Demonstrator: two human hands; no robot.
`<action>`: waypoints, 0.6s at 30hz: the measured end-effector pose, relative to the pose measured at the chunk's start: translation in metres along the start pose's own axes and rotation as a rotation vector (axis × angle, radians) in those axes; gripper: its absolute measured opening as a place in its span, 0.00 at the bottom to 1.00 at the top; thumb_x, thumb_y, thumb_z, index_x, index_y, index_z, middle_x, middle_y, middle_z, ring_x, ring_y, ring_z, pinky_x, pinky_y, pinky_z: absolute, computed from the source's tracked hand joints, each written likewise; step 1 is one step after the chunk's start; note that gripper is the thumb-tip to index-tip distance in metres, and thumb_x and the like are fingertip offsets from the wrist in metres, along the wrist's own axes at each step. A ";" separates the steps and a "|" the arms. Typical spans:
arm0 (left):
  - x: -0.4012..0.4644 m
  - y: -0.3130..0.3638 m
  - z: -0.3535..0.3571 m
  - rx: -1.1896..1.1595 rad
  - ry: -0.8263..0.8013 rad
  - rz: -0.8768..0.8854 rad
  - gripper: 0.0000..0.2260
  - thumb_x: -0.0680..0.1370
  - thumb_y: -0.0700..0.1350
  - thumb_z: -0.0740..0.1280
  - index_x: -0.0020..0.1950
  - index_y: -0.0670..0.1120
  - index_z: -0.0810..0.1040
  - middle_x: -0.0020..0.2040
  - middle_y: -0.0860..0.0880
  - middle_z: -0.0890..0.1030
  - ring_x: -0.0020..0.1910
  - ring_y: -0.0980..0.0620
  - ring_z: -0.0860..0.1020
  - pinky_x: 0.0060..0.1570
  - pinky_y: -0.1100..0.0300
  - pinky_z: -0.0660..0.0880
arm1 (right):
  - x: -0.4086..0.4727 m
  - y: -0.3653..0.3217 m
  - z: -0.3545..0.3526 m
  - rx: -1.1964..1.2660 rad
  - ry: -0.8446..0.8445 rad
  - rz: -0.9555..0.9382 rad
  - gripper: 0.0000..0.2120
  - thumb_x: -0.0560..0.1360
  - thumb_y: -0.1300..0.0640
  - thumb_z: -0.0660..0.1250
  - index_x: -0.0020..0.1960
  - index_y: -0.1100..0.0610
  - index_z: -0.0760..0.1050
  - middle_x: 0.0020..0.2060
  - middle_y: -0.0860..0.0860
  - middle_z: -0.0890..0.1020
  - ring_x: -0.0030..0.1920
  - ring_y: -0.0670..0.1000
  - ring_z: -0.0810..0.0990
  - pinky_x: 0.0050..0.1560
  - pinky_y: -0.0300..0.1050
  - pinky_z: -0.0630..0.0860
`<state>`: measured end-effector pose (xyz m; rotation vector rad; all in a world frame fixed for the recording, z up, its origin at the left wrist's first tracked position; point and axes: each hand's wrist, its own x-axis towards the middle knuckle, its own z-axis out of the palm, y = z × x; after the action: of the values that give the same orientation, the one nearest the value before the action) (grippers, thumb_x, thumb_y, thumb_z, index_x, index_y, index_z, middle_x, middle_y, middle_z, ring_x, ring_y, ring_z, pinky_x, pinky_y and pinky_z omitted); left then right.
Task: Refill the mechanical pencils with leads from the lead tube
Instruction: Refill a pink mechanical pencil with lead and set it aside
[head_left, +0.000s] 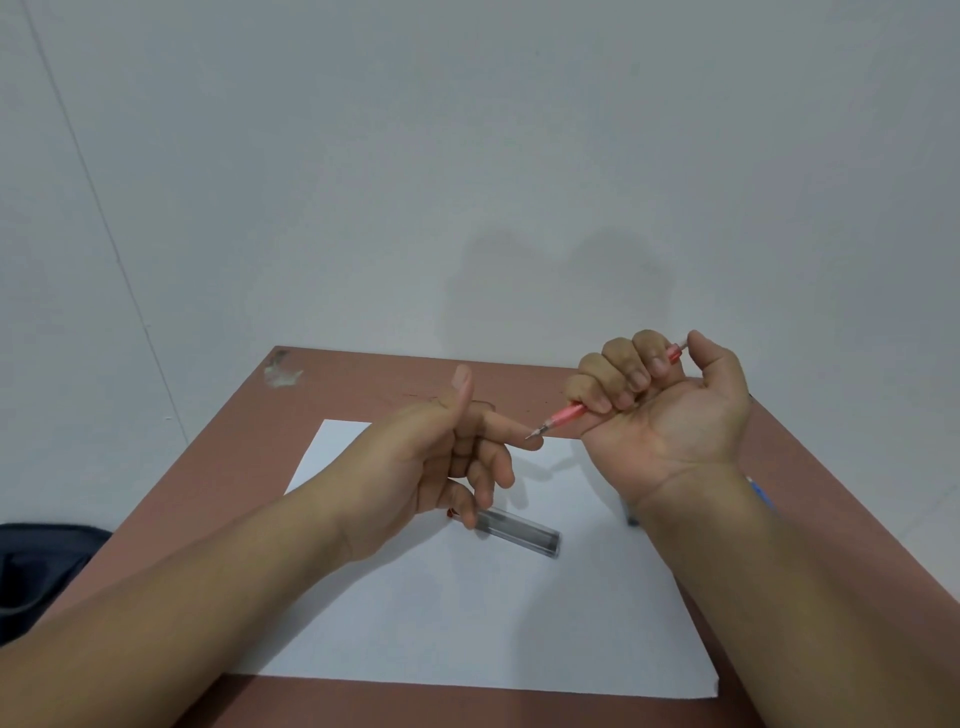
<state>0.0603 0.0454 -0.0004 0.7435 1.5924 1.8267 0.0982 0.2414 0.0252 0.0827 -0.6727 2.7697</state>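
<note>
My right hand (660, 395) grips a pink mechanical pencil (569, 414) in a fist, thumb on its top end, tip pointing left and down. The pencil's metal tip touches the index fingertip of my left hand (447, 462), which is raised above the paper with thumb up and holds nothing. A clear grey lead tube (524, 532) with a small red end lies on the white sheet (467, 613), partly behind my left fingers. A blue pencil (761, 493) peeks out behind my right wrist, mostly hidden.
The brown table (363, 384) stands against a pale wall, with a scuffed patch (283, 370) at its far left corner. A dark bag (36, 566) sits off the table's left side. A small dark item (631, 517) lies by my right forearm.
</note>
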 end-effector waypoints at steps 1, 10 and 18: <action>0.000 0.000 0.000 0.003 0.000 0.002 0.33 0.77 0.66 0.53 0.55 0.41 0.85 0.42 0.42 0.79 0.36 0.47 0.75 0.35 0.54 0.73 | 0.000 0.000 0.000 0.000 0.000 0.001 0.17 0.77 0.46 0.52 0.33 0.54 0.58 0.29 0.49 0.58 0.27 0.50 0.57 0.29 0.41 0.58; 0.000 0.000 -0.001 0.017 0.002 0.010 0.33 0.77 0.65 0.52 0.55 0.41 0.85 0.42 0.42 0.79 0.36 0.47 0.74 0.34 0.54 0.72 | -0.001 0.000 0.001 0.004 0.006 -0.013 0.17 0.77 0.47 0.51 0.33 0.54 0.58 0.28 0.49 0.58 0.26 0.49 0.56 0.29 0.41 0.57; 0.001 -0.001 -0.003 0.030 0.001 0.025 0.33 0.77 0.65 0.52 0.55 0.40 0.85 0.42 0.43 0.79 0.36 0.47 0.74 0.34 0.54 0.70 | 0.000 0.000 0.000 0.005 -0.004 -0.001 0.17 0.77 0.48 0.49 0.33 0.54 0.58 0.28 0.49 0.58 0.26 0.49 0.56 0.29 0.41 0.57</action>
<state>0.0581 0.0443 -0.0015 0.7797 1.6214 1.8247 0.0986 0.2415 0.0254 0.0894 -0.6662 2.7716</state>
